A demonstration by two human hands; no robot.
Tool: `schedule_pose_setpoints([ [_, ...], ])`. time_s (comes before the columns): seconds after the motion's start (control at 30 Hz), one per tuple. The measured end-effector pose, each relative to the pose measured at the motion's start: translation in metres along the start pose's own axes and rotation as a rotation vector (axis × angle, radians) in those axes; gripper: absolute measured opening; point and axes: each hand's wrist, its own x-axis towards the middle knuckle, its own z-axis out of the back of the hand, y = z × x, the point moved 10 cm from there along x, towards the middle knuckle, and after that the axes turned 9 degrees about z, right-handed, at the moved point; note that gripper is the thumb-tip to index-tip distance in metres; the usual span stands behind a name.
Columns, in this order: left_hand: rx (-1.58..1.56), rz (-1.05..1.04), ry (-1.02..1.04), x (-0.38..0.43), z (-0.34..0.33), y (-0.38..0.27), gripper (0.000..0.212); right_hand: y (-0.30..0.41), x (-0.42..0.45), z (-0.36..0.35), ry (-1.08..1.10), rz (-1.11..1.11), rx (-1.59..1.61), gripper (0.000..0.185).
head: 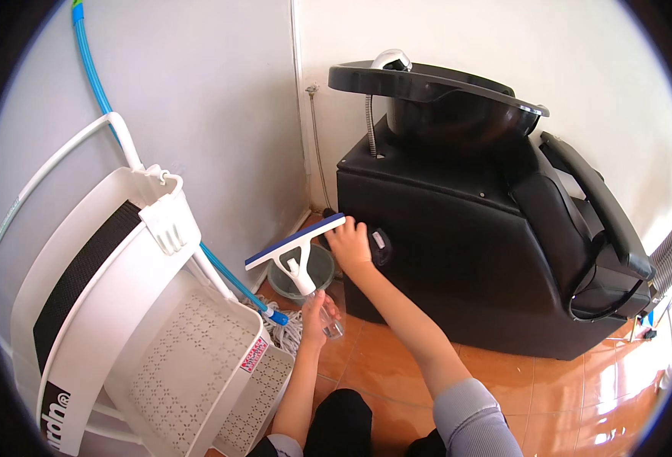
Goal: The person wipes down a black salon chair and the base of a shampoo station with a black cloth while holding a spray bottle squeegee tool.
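Note:
A white squeegee (301, 280) with a dark blue blade edge and a clear spray bottle for a handle is held up before me, tilted so its right end is higher. My left hand (315, 320) is wrapped around the clear bottle just below the white neck. At the blade's right end, the fingers of my right hand (349, 247) grip the white bar; their undersides are hidden. Behind the squeegee, a grey-green bucket (327, 272) stands on the floor in the corner.
On the right is a black shampoo chair (427, 251) with a basin (438, 85) and a chrome sprayer (392, 59). A white tiered cart (187, 365) stands close on the left. Beside it are a blue pole (87, 57) and a mop head (286, 334) on orange floor tiles (370, 365).

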Motion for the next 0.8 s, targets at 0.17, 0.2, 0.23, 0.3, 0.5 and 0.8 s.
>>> schedule_pose_setpoints([
  [0.17, 0.008, 0.013, -0.052, 0.001, 0.001, 0.000, 0.027, 0.040, -0.025, -0.047, 0.215, 0.043, -0.053, 0.016],
  [0.2, 0.010, 0.010, -0.054, 0.000, 0.003, -0.002, 0.027, 0.042, -0.035, -0.048, 0.207, 0.054, -0.020, 0.016],
  [0.23, 0.022, 0.007, -0.031, 0.000, 0.001, -0.004, 0.027, 0.041, -0.045, -0.050, 0.201, 0.064, 0.011, 0.015],
  [0.3, 0.028, 0.009, -0.009, 0.000, 0.002, -0.003, 0.027, 0.033, -0.064, -0.042, 0.204, 0.052, 0.087, 0.015],
  [0.5, -0.006, 0.012, 0.013, 0.005, 0.002, -0.001, 0.028, -0.041, -0.100, 0.017, 0.083, -0.122, 0.189, 0.029],
  [0.8, 0.098, 0.062, 0.050, 0.005, -0.015, 0.013, 0.029, -0.027, -0.078, 0.006, -0.017, -0.169, 0.203, 0.035],
])
